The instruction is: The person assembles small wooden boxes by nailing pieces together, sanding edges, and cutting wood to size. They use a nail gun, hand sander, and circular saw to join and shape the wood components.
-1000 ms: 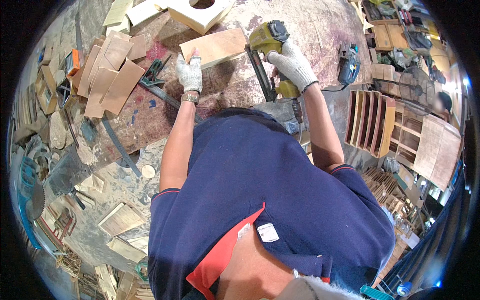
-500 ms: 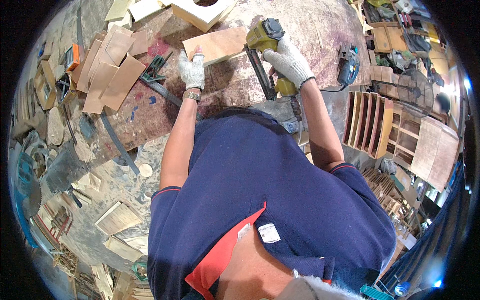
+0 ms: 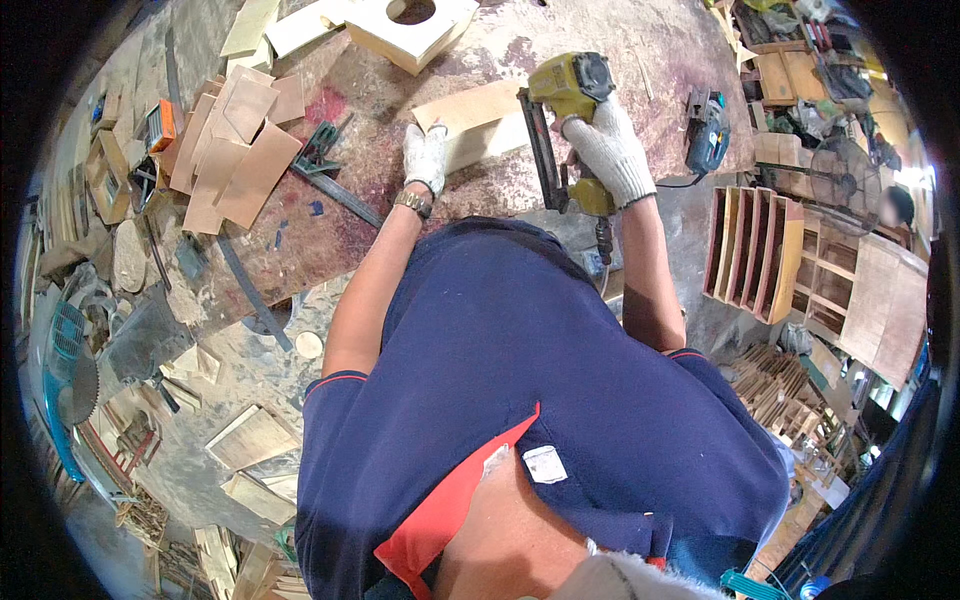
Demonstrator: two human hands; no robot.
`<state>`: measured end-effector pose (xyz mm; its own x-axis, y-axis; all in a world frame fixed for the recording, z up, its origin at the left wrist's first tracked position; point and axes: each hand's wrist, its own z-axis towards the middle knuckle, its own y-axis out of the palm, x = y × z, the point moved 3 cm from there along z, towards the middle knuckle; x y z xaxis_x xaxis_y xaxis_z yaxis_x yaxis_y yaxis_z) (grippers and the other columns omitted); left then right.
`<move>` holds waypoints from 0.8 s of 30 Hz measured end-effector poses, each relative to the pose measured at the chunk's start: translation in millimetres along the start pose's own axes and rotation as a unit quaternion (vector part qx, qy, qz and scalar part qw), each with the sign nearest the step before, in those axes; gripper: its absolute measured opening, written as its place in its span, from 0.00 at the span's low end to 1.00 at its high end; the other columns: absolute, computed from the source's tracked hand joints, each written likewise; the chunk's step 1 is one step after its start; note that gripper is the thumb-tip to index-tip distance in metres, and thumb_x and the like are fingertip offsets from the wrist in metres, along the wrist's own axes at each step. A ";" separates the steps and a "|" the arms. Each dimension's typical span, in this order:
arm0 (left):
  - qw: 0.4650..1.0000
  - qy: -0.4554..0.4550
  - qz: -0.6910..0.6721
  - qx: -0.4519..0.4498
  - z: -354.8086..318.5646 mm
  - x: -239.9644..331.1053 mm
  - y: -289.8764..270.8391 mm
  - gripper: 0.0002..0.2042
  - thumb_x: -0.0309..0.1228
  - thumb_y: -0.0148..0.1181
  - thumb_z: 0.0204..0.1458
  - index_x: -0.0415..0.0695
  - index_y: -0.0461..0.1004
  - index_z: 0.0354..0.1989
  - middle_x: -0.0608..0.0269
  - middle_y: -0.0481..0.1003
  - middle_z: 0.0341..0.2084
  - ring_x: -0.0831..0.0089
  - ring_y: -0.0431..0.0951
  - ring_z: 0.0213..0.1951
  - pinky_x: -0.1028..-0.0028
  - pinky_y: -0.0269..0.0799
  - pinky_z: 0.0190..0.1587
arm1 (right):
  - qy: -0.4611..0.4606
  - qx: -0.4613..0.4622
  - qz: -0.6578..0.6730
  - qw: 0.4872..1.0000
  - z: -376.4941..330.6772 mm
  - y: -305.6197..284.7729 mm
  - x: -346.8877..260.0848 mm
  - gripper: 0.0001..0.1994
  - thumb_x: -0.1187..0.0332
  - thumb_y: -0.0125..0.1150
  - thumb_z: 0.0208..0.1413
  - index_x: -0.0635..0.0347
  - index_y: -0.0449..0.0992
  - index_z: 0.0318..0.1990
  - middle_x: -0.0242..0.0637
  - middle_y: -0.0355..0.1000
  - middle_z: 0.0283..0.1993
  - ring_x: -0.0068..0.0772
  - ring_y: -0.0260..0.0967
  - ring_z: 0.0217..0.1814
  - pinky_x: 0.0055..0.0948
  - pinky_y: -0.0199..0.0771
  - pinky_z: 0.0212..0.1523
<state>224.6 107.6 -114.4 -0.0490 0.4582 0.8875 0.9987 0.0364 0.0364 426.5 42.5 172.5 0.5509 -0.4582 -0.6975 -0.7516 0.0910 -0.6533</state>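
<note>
White work gloves cover both my hands. My right hand (image 3: 616,152) grips a yellow and black nail gun (image 3: 566,90) by its handle, with the long dark magazine slanting down on its left side. The gun is just right of a pale wooden box piece (image 3: 484,145) on the bench and looks apart from it. At the left end of that piece is my left hand (image 3: 425,160), closed on its edge with a fingertip showing above. The piece shows a top board and a front face. An air hose fitting (image 3: 604,240) hangs below the gun's handle.
The worn workbench (image 3: 370,120) carries stacked thin plywood panels (image 3: 235,140), a green-black clamp (image 3: 318,150), a wooden box with a round hole (image 3: 425,40) and a blue jigsaw (image 3: 707,135). A slotted wooden rack (image 3: 752,255) stands right; a circular saw blade (image 3: 84,388) lies left.
The wooden piece has shifted right and tipped, so more of its front face shows. The nail gun has moved right with my right hand, and my left hand has followed the piece.
</note>
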 end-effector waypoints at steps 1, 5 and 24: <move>0.999 -0.013 -0.012 -0.051 -1.2 -7.3 -2.1 0.15 0.38 0.61 0.61 0.37 0.71 0.46 0.56 0.78 0.41 0.66 0.77 0.42 0.64 0.73 0.46 | 0.004 -0.013 0.032 0.999 -2.5 -2.5 5.1 0.19 0.71 0.63 0.53 0.66 0.72 0.52 0.38 0.77 0.32 0.26 0.73 0.20 0.30 0.74 0.24; 0.990 -0.031 -0.058 -0.125 -6.2 -8.0 -21.1 0.17 0.35 0.63 0.59 0.36 0.70 0.49 0.55 0.77 0.39 0.68 0.76 0.42 0.67 0.73 0.45 | 0.025 0.027 0.039 0.999 -16.4 -15.4 30.1 0.20 0.73 0.61 0.53 0.66 0.69 0.54 0.39 0.77 0.34 0.25 0.71 0.19 0.29 0.73 0.21; 0.925 0.212 0.301 -0.091 -42.4 47.4 -45.7 0.20 0.36 0.64 0.61 0.44 0.77 0.60 0.48 0.70 0.23 0.76 0.67 0.26 0.71 0.71 0.36 | 0.108 0.027 0.043 0.993 -27.9 -22.6 72.5 0.19 0.72 0.61 0.55 0.64 0.69 0.55 0.41 0.79 0.36 0.27 0.75 0.21 0.30 0.76 0.23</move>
<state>177.4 90.0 -54.5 0.4888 -0.0435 0.8713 0.8314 -0.2793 -0.4803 473.3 -17.4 145.0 0.3894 -0.6256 -0.6760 -0.7689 0.1832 -0.6125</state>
